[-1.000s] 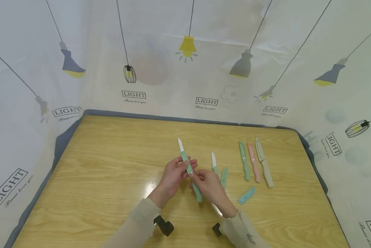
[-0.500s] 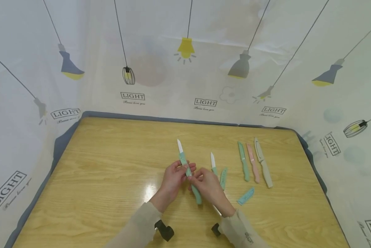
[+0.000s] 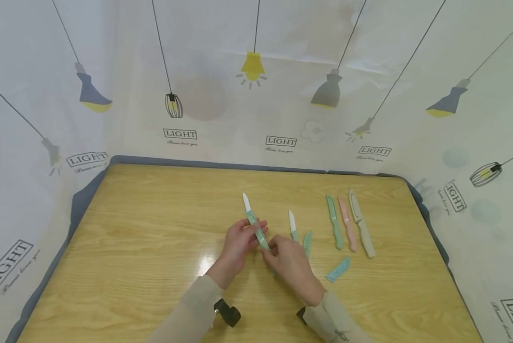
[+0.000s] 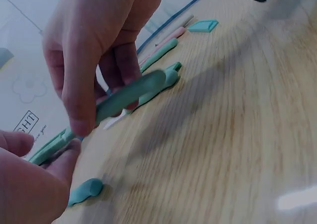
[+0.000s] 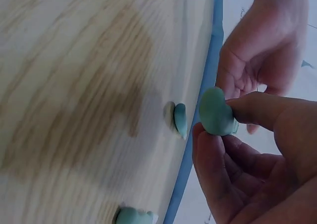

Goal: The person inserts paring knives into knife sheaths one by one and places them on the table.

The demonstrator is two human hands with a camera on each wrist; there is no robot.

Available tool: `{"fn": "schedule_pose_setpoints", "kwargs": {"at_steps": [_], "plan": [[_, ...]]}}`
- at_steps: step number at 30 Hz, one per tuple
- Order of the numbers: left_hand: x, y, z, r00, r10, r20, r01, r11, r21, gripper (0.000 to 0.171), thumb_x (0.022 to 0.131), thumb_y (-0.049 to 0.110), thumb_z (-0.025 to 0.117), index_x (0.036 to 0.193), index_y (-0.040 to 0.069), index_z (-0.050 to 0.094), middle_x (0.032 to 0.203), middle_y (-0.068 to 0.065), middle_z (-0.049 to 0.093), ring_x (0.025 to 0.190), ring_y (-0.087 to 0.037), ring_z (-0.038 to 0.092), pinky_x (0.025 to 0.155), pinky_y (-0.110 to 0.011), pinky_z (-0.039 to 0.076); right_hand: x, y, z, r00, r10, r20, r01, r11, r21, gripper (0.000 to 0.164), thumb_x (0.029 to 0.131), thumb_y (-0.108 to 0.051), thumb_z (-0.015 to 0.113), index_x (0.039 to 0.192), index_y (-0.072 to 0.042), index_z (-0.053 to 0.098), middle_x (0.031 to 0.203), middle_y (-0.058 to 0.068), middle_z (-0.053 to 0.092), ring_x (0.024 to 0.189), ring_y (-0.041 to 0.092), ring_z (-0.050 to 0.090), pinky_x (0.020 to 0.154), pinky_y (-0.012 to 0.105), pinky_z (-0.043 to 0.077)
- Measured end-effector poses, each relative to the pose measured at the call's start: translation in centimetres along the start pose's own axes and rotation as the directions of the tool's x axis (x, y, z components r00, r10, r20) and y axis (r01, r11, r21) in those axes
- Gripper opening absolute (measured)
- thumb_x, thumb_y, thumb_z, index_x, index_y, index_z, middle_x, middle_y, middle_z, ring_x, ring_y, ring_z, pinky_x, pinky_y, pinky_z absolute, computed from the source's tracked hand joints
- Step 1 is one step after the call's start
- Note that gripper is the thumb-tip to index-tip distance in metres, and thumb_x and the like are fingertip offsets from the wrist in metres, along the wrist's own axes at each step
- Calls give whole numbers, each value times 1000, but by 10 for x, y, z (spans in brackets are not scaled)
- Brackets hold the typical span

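While aloft, knife (image 4: 131,93) within right grip (image 3: 294,264)

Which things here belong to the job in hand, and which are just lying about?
Apparently in use:
held green knife (right hand)
held green cover (left hand)

Lying about:
bare blue knife
bare green knife
sheathed green knife
pink knife
cream knife
loose green cover
blue cover

A soft-green knife (image 3: 262,239) with a rounded handle (image 4: 132,91) was held aslant above the wooden table (image 3: 132,238), cased in a matching sheath (image 4: 55,143).
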State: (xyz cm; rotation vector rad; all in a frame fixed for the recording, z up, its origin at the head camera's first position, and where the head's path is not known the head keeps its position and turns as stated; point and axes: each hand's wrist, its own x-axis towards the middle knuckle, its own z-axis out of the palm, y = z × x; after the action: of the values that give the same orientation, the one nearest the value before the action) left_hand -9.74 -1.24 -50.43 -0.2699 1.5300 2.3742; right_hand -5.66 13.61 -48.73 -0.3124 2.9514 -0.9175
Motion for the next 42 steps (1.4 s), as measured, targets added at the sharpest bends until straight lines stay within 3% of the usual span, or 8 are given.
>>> {"fn": "schedule_pose_setpoints", "kwargs": {"at_steps": [7, 14, 18, 21, 23, 30, 36, 42], "plan": [[-5, 8, -17, 998, 32, 50, -33, 999, 27, 43, 101, 10, 47, 135, -14, 37, 134, -31, 46, 122, -39, 50, 104, -43, 42, 4, 28, -25, 995, 56, -84, -64, 994, -94, 25, 88, -28, 67, 90, -4, 71, 76, 1, 66, 55, 6, 52, 47, 21, 48], [-6, 19, -39, 996, 35, -81, -33, 999, 21, 34, 99, 5, 47, 127, -12, 45, 122, -28, 54, 113, -35, 57, 100, -41, 46, 19, 70, -51, 985, 169, -46, -174, 974, -145, 35, 93, -27, 60, 98, 7, 69, 57, 0, 57, 40, 8, 45, 35, 19, 38], [-8, 22, -50, 989, 36, -145, -33, 999, 21, 30, 98, 3, 47, 124, -12, 47, 112, -23, 60, 105, -31, 62, 97, -42, 48, 24, 84, -61, 981, 187, -49, -193, 954, -229, 32, 95, -25, 57, 75, -1, 66, 46, -3, 45, 37, 9, 37, 32, 19, 28], [-9, 25, -59, 984, 40, -173, -35, 999, 28, 29, 98, 3, 47, 123, -11, 48, 108, -20, 62, 101, -28, 63, 94, -40, 50, 25, 90, -65, 984, 161, -79, -176, 949, -261, 40, 94, -21, 58, 56, -10, 52, 42, -4, 40, 36, 9, 34, 32, 20, 26], [-9, 27, -65, 982, 43, -184, -36, 999, 39, 30, 98, 3, 47, 124, -12, 47, 107, -18, 63, 99, -26, 64, 92, -39, 52, 26, 93, -66, 985, 144, -90, -163, 950, -266, 44, 94, -18, 58, 52, -12, 46, 41, -4, 39, 35, 9, 34, 32, 20, 26], [-9, 31, -77, 979, 38, -199, -30, 999, 43, 31, 98, 5, 48, 125, -11, 48, 104, -13, 65, 96, -22, 65, 89, -36, 54, 30, 101, -67, 983, 171, -67, -183, 938, -293, 45, 95, -19, 57, 52, -11, 46, 42, -2, 41, 35, 10, 35, 32, 22, 29], [-11, 32, -77, 977, 19, -211, -11, 999, 36, 29, 96, 5, 51, 122, -8, 50, 101, -10, 65, 99, -25, 64, 90, -36, 53, 31, 102, -65, 984, 177, -24, -175, 928, -328, 45, 96, -22, 57, 54, -11, 45, 45, -1, 42, 38, 11, 36, 33, 23, 31], [-11, 32, -76, 976, 12, -216, -2, 999, 43, 26, 96, 6, 52, 119, -5, 52, 100, -9, 65, 98, -24, 64, 89, -35, 54, 32, 103, -62, 988, 151, -34, -152, 908, -391, 47, 94, -23, 61, 51, -12, 44, 42, -2, 40, 37, 11, 35, 33, 23, 31]]}}
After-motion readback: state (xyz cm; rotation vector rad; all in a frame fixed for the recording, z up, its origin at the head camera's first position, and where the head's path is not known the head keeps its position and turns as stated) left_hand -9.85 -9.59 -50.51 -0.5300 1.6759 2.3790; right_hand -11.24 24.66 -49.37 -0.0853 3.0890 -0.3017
